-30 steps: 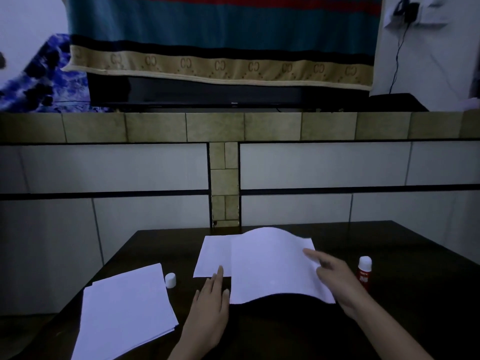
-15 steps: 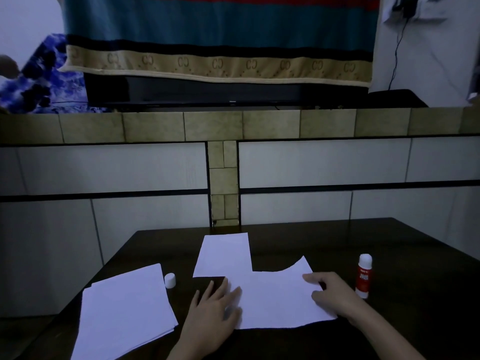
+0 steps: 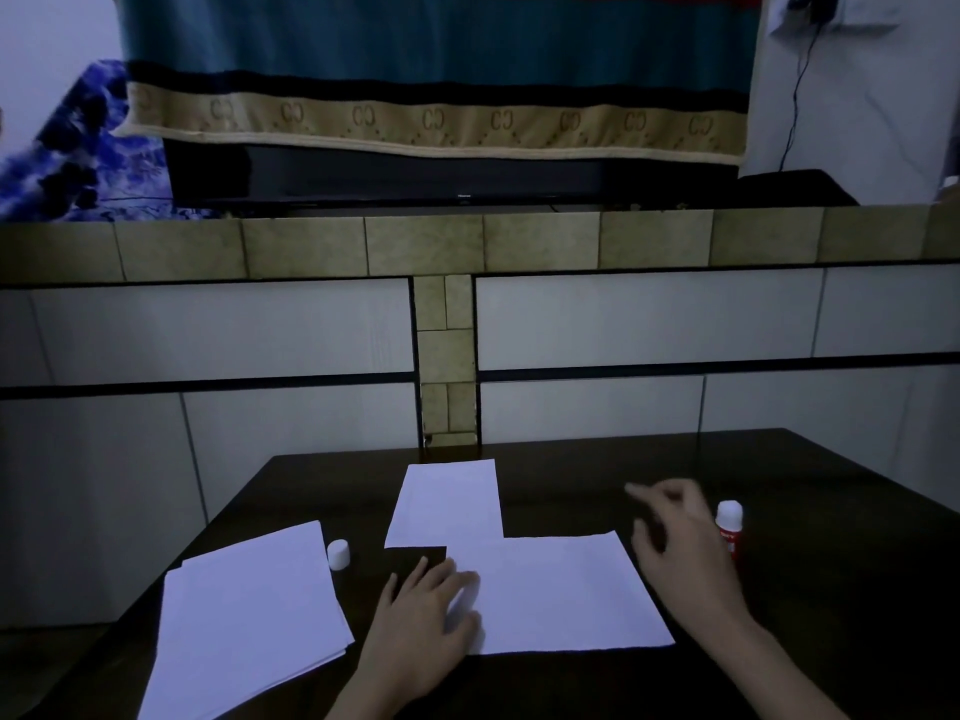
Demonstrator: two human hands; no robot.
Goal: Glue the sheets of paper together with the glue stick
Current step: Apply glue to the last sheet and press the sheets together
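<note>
Two white sheets lie joined on the dark table (image 3: pixel 831 589): a far sheet (image 3: pixel 447 504) and a near sheet (image 3: pixel 561 595) overlapping its lower right corner. My left hand (image 3: pixel 421 610) presses flat on the near sheet's left edge, fingers spread. My right hand (image 3: pixel 680 543) hovers blurred off the sheet's right side, fingers loosely curled, holding nothing. Just right of it stands the uncapped red and white glue stick (image 3: pixel 730 527). Its white cap (image 3: pixel 338 554) sits left of the sheets.
A stack of white paper (image 3: pixel 249 621) lies at the table's near left corner. A tiled wall ledge (image 3: pixel 426 244) runs behind the table, with a dark television and a hanging teal cloth above it.
The raised sheet has been laid flat on the table. My right hand left the sheet and moved right toward the glue stick. My left hand stays pressing the sheet's left edge.
</note>
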